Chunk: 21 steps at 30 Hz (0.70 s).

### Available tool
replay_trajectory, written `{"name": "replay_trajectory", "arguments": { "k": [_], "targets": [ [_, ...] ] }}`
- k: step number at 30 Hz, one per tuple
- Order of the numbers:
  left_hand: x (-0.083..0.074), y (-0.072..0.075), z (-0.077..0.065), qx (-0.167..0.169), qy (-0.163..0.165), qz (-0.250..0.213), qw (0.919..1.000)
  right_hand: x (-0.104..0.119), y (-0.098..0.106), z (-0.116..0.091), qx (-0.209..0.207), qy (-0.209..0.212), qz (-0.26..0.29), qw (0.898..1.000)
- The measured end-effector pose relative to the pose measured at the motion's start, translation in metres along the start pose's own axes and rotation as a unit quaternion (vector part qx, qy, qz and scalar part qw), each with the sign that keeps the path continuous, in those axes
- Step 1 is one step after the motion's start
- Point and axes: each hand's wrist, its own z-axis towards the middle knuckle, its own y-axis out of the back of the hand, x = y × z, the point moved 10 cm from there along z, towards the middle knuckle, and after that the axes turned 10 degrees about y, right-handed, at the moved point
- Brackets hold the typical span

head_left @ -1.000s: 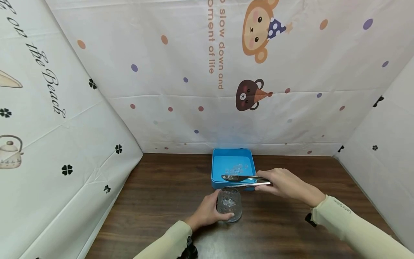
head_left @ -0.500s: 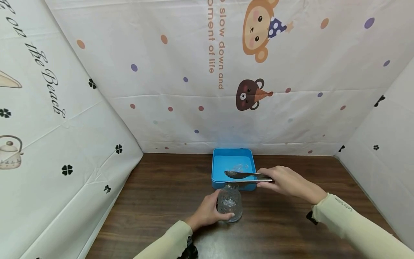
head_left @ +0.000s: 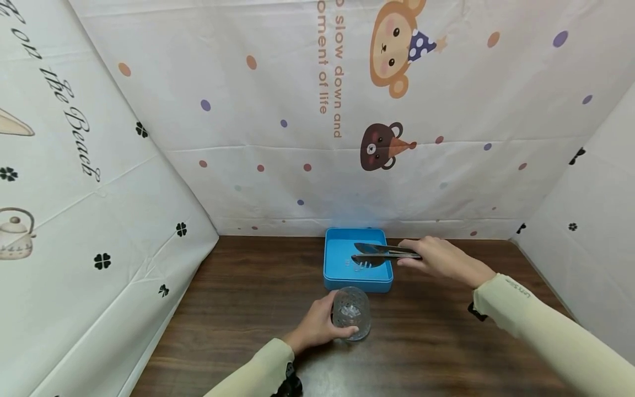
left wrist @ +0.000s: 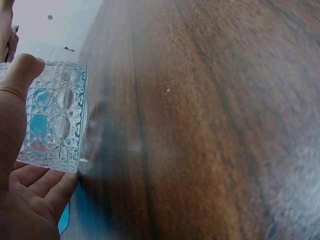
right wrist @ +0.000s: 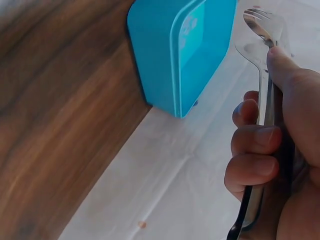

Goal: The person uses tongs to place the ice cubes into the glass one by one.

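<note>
In the head view my left hand (head_left: 317, 324) grips a clear glass tumbler (head_left: 353, 317) standing on the table, thumb on the near side. Its cut pattern shows in the left wrist view, where fingers curve round the glass (left wrist: 57, 112). Some clear bits lie inside it. My right hand (head_left: 444, 259) holds metal serving tongs (head_left: 372, 260), one tip a spoon, the other forked. The tong tips are spread apart over the blue tray (head_left: 357, 286), with nothing seen between them. Small clear pieces (head_left: 349, 263) lie in the tray, partly hidden by the tongs.
Dark wooden table (head_left: 238, 298) lies under everything. The tray stands at its back edge, against a printed white cloth (head_left: 278, 182). Another cloth wall (head_left: 149, 286) rises at the left, and a further one (head_left: 590, 264) at the right.
My right hand has moved the tongs away from above the glass, back over the tray. The clear bit seen near the tips half a second ago is gone from there. My left hand has stayed put.
</note>
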Motion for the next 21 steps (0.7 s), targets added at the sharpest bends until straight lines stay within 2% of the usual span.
{"name": "replay_trajectory", "arguments": {
  "k": [3,11,21],
  "targets": [
    [0.001,0.000,0.000,0.002,0.002,-0.001,1.0000,-0.002,0.001,0.006,0.007,0.015,0.003,1.000],
    [0.000,0.000,-0.001,0.002,0.001,-0.009,1.0000,-0.012,0.000,0.026,0.018,0.025,-0.038,0.999],
    [-0.001,0.000,-0.002,0.004,-0.001,-0.013,0.9999,-0.028,-0.007,0.047,0.071,-0.021,-0.059,0.996]
  ]
}}
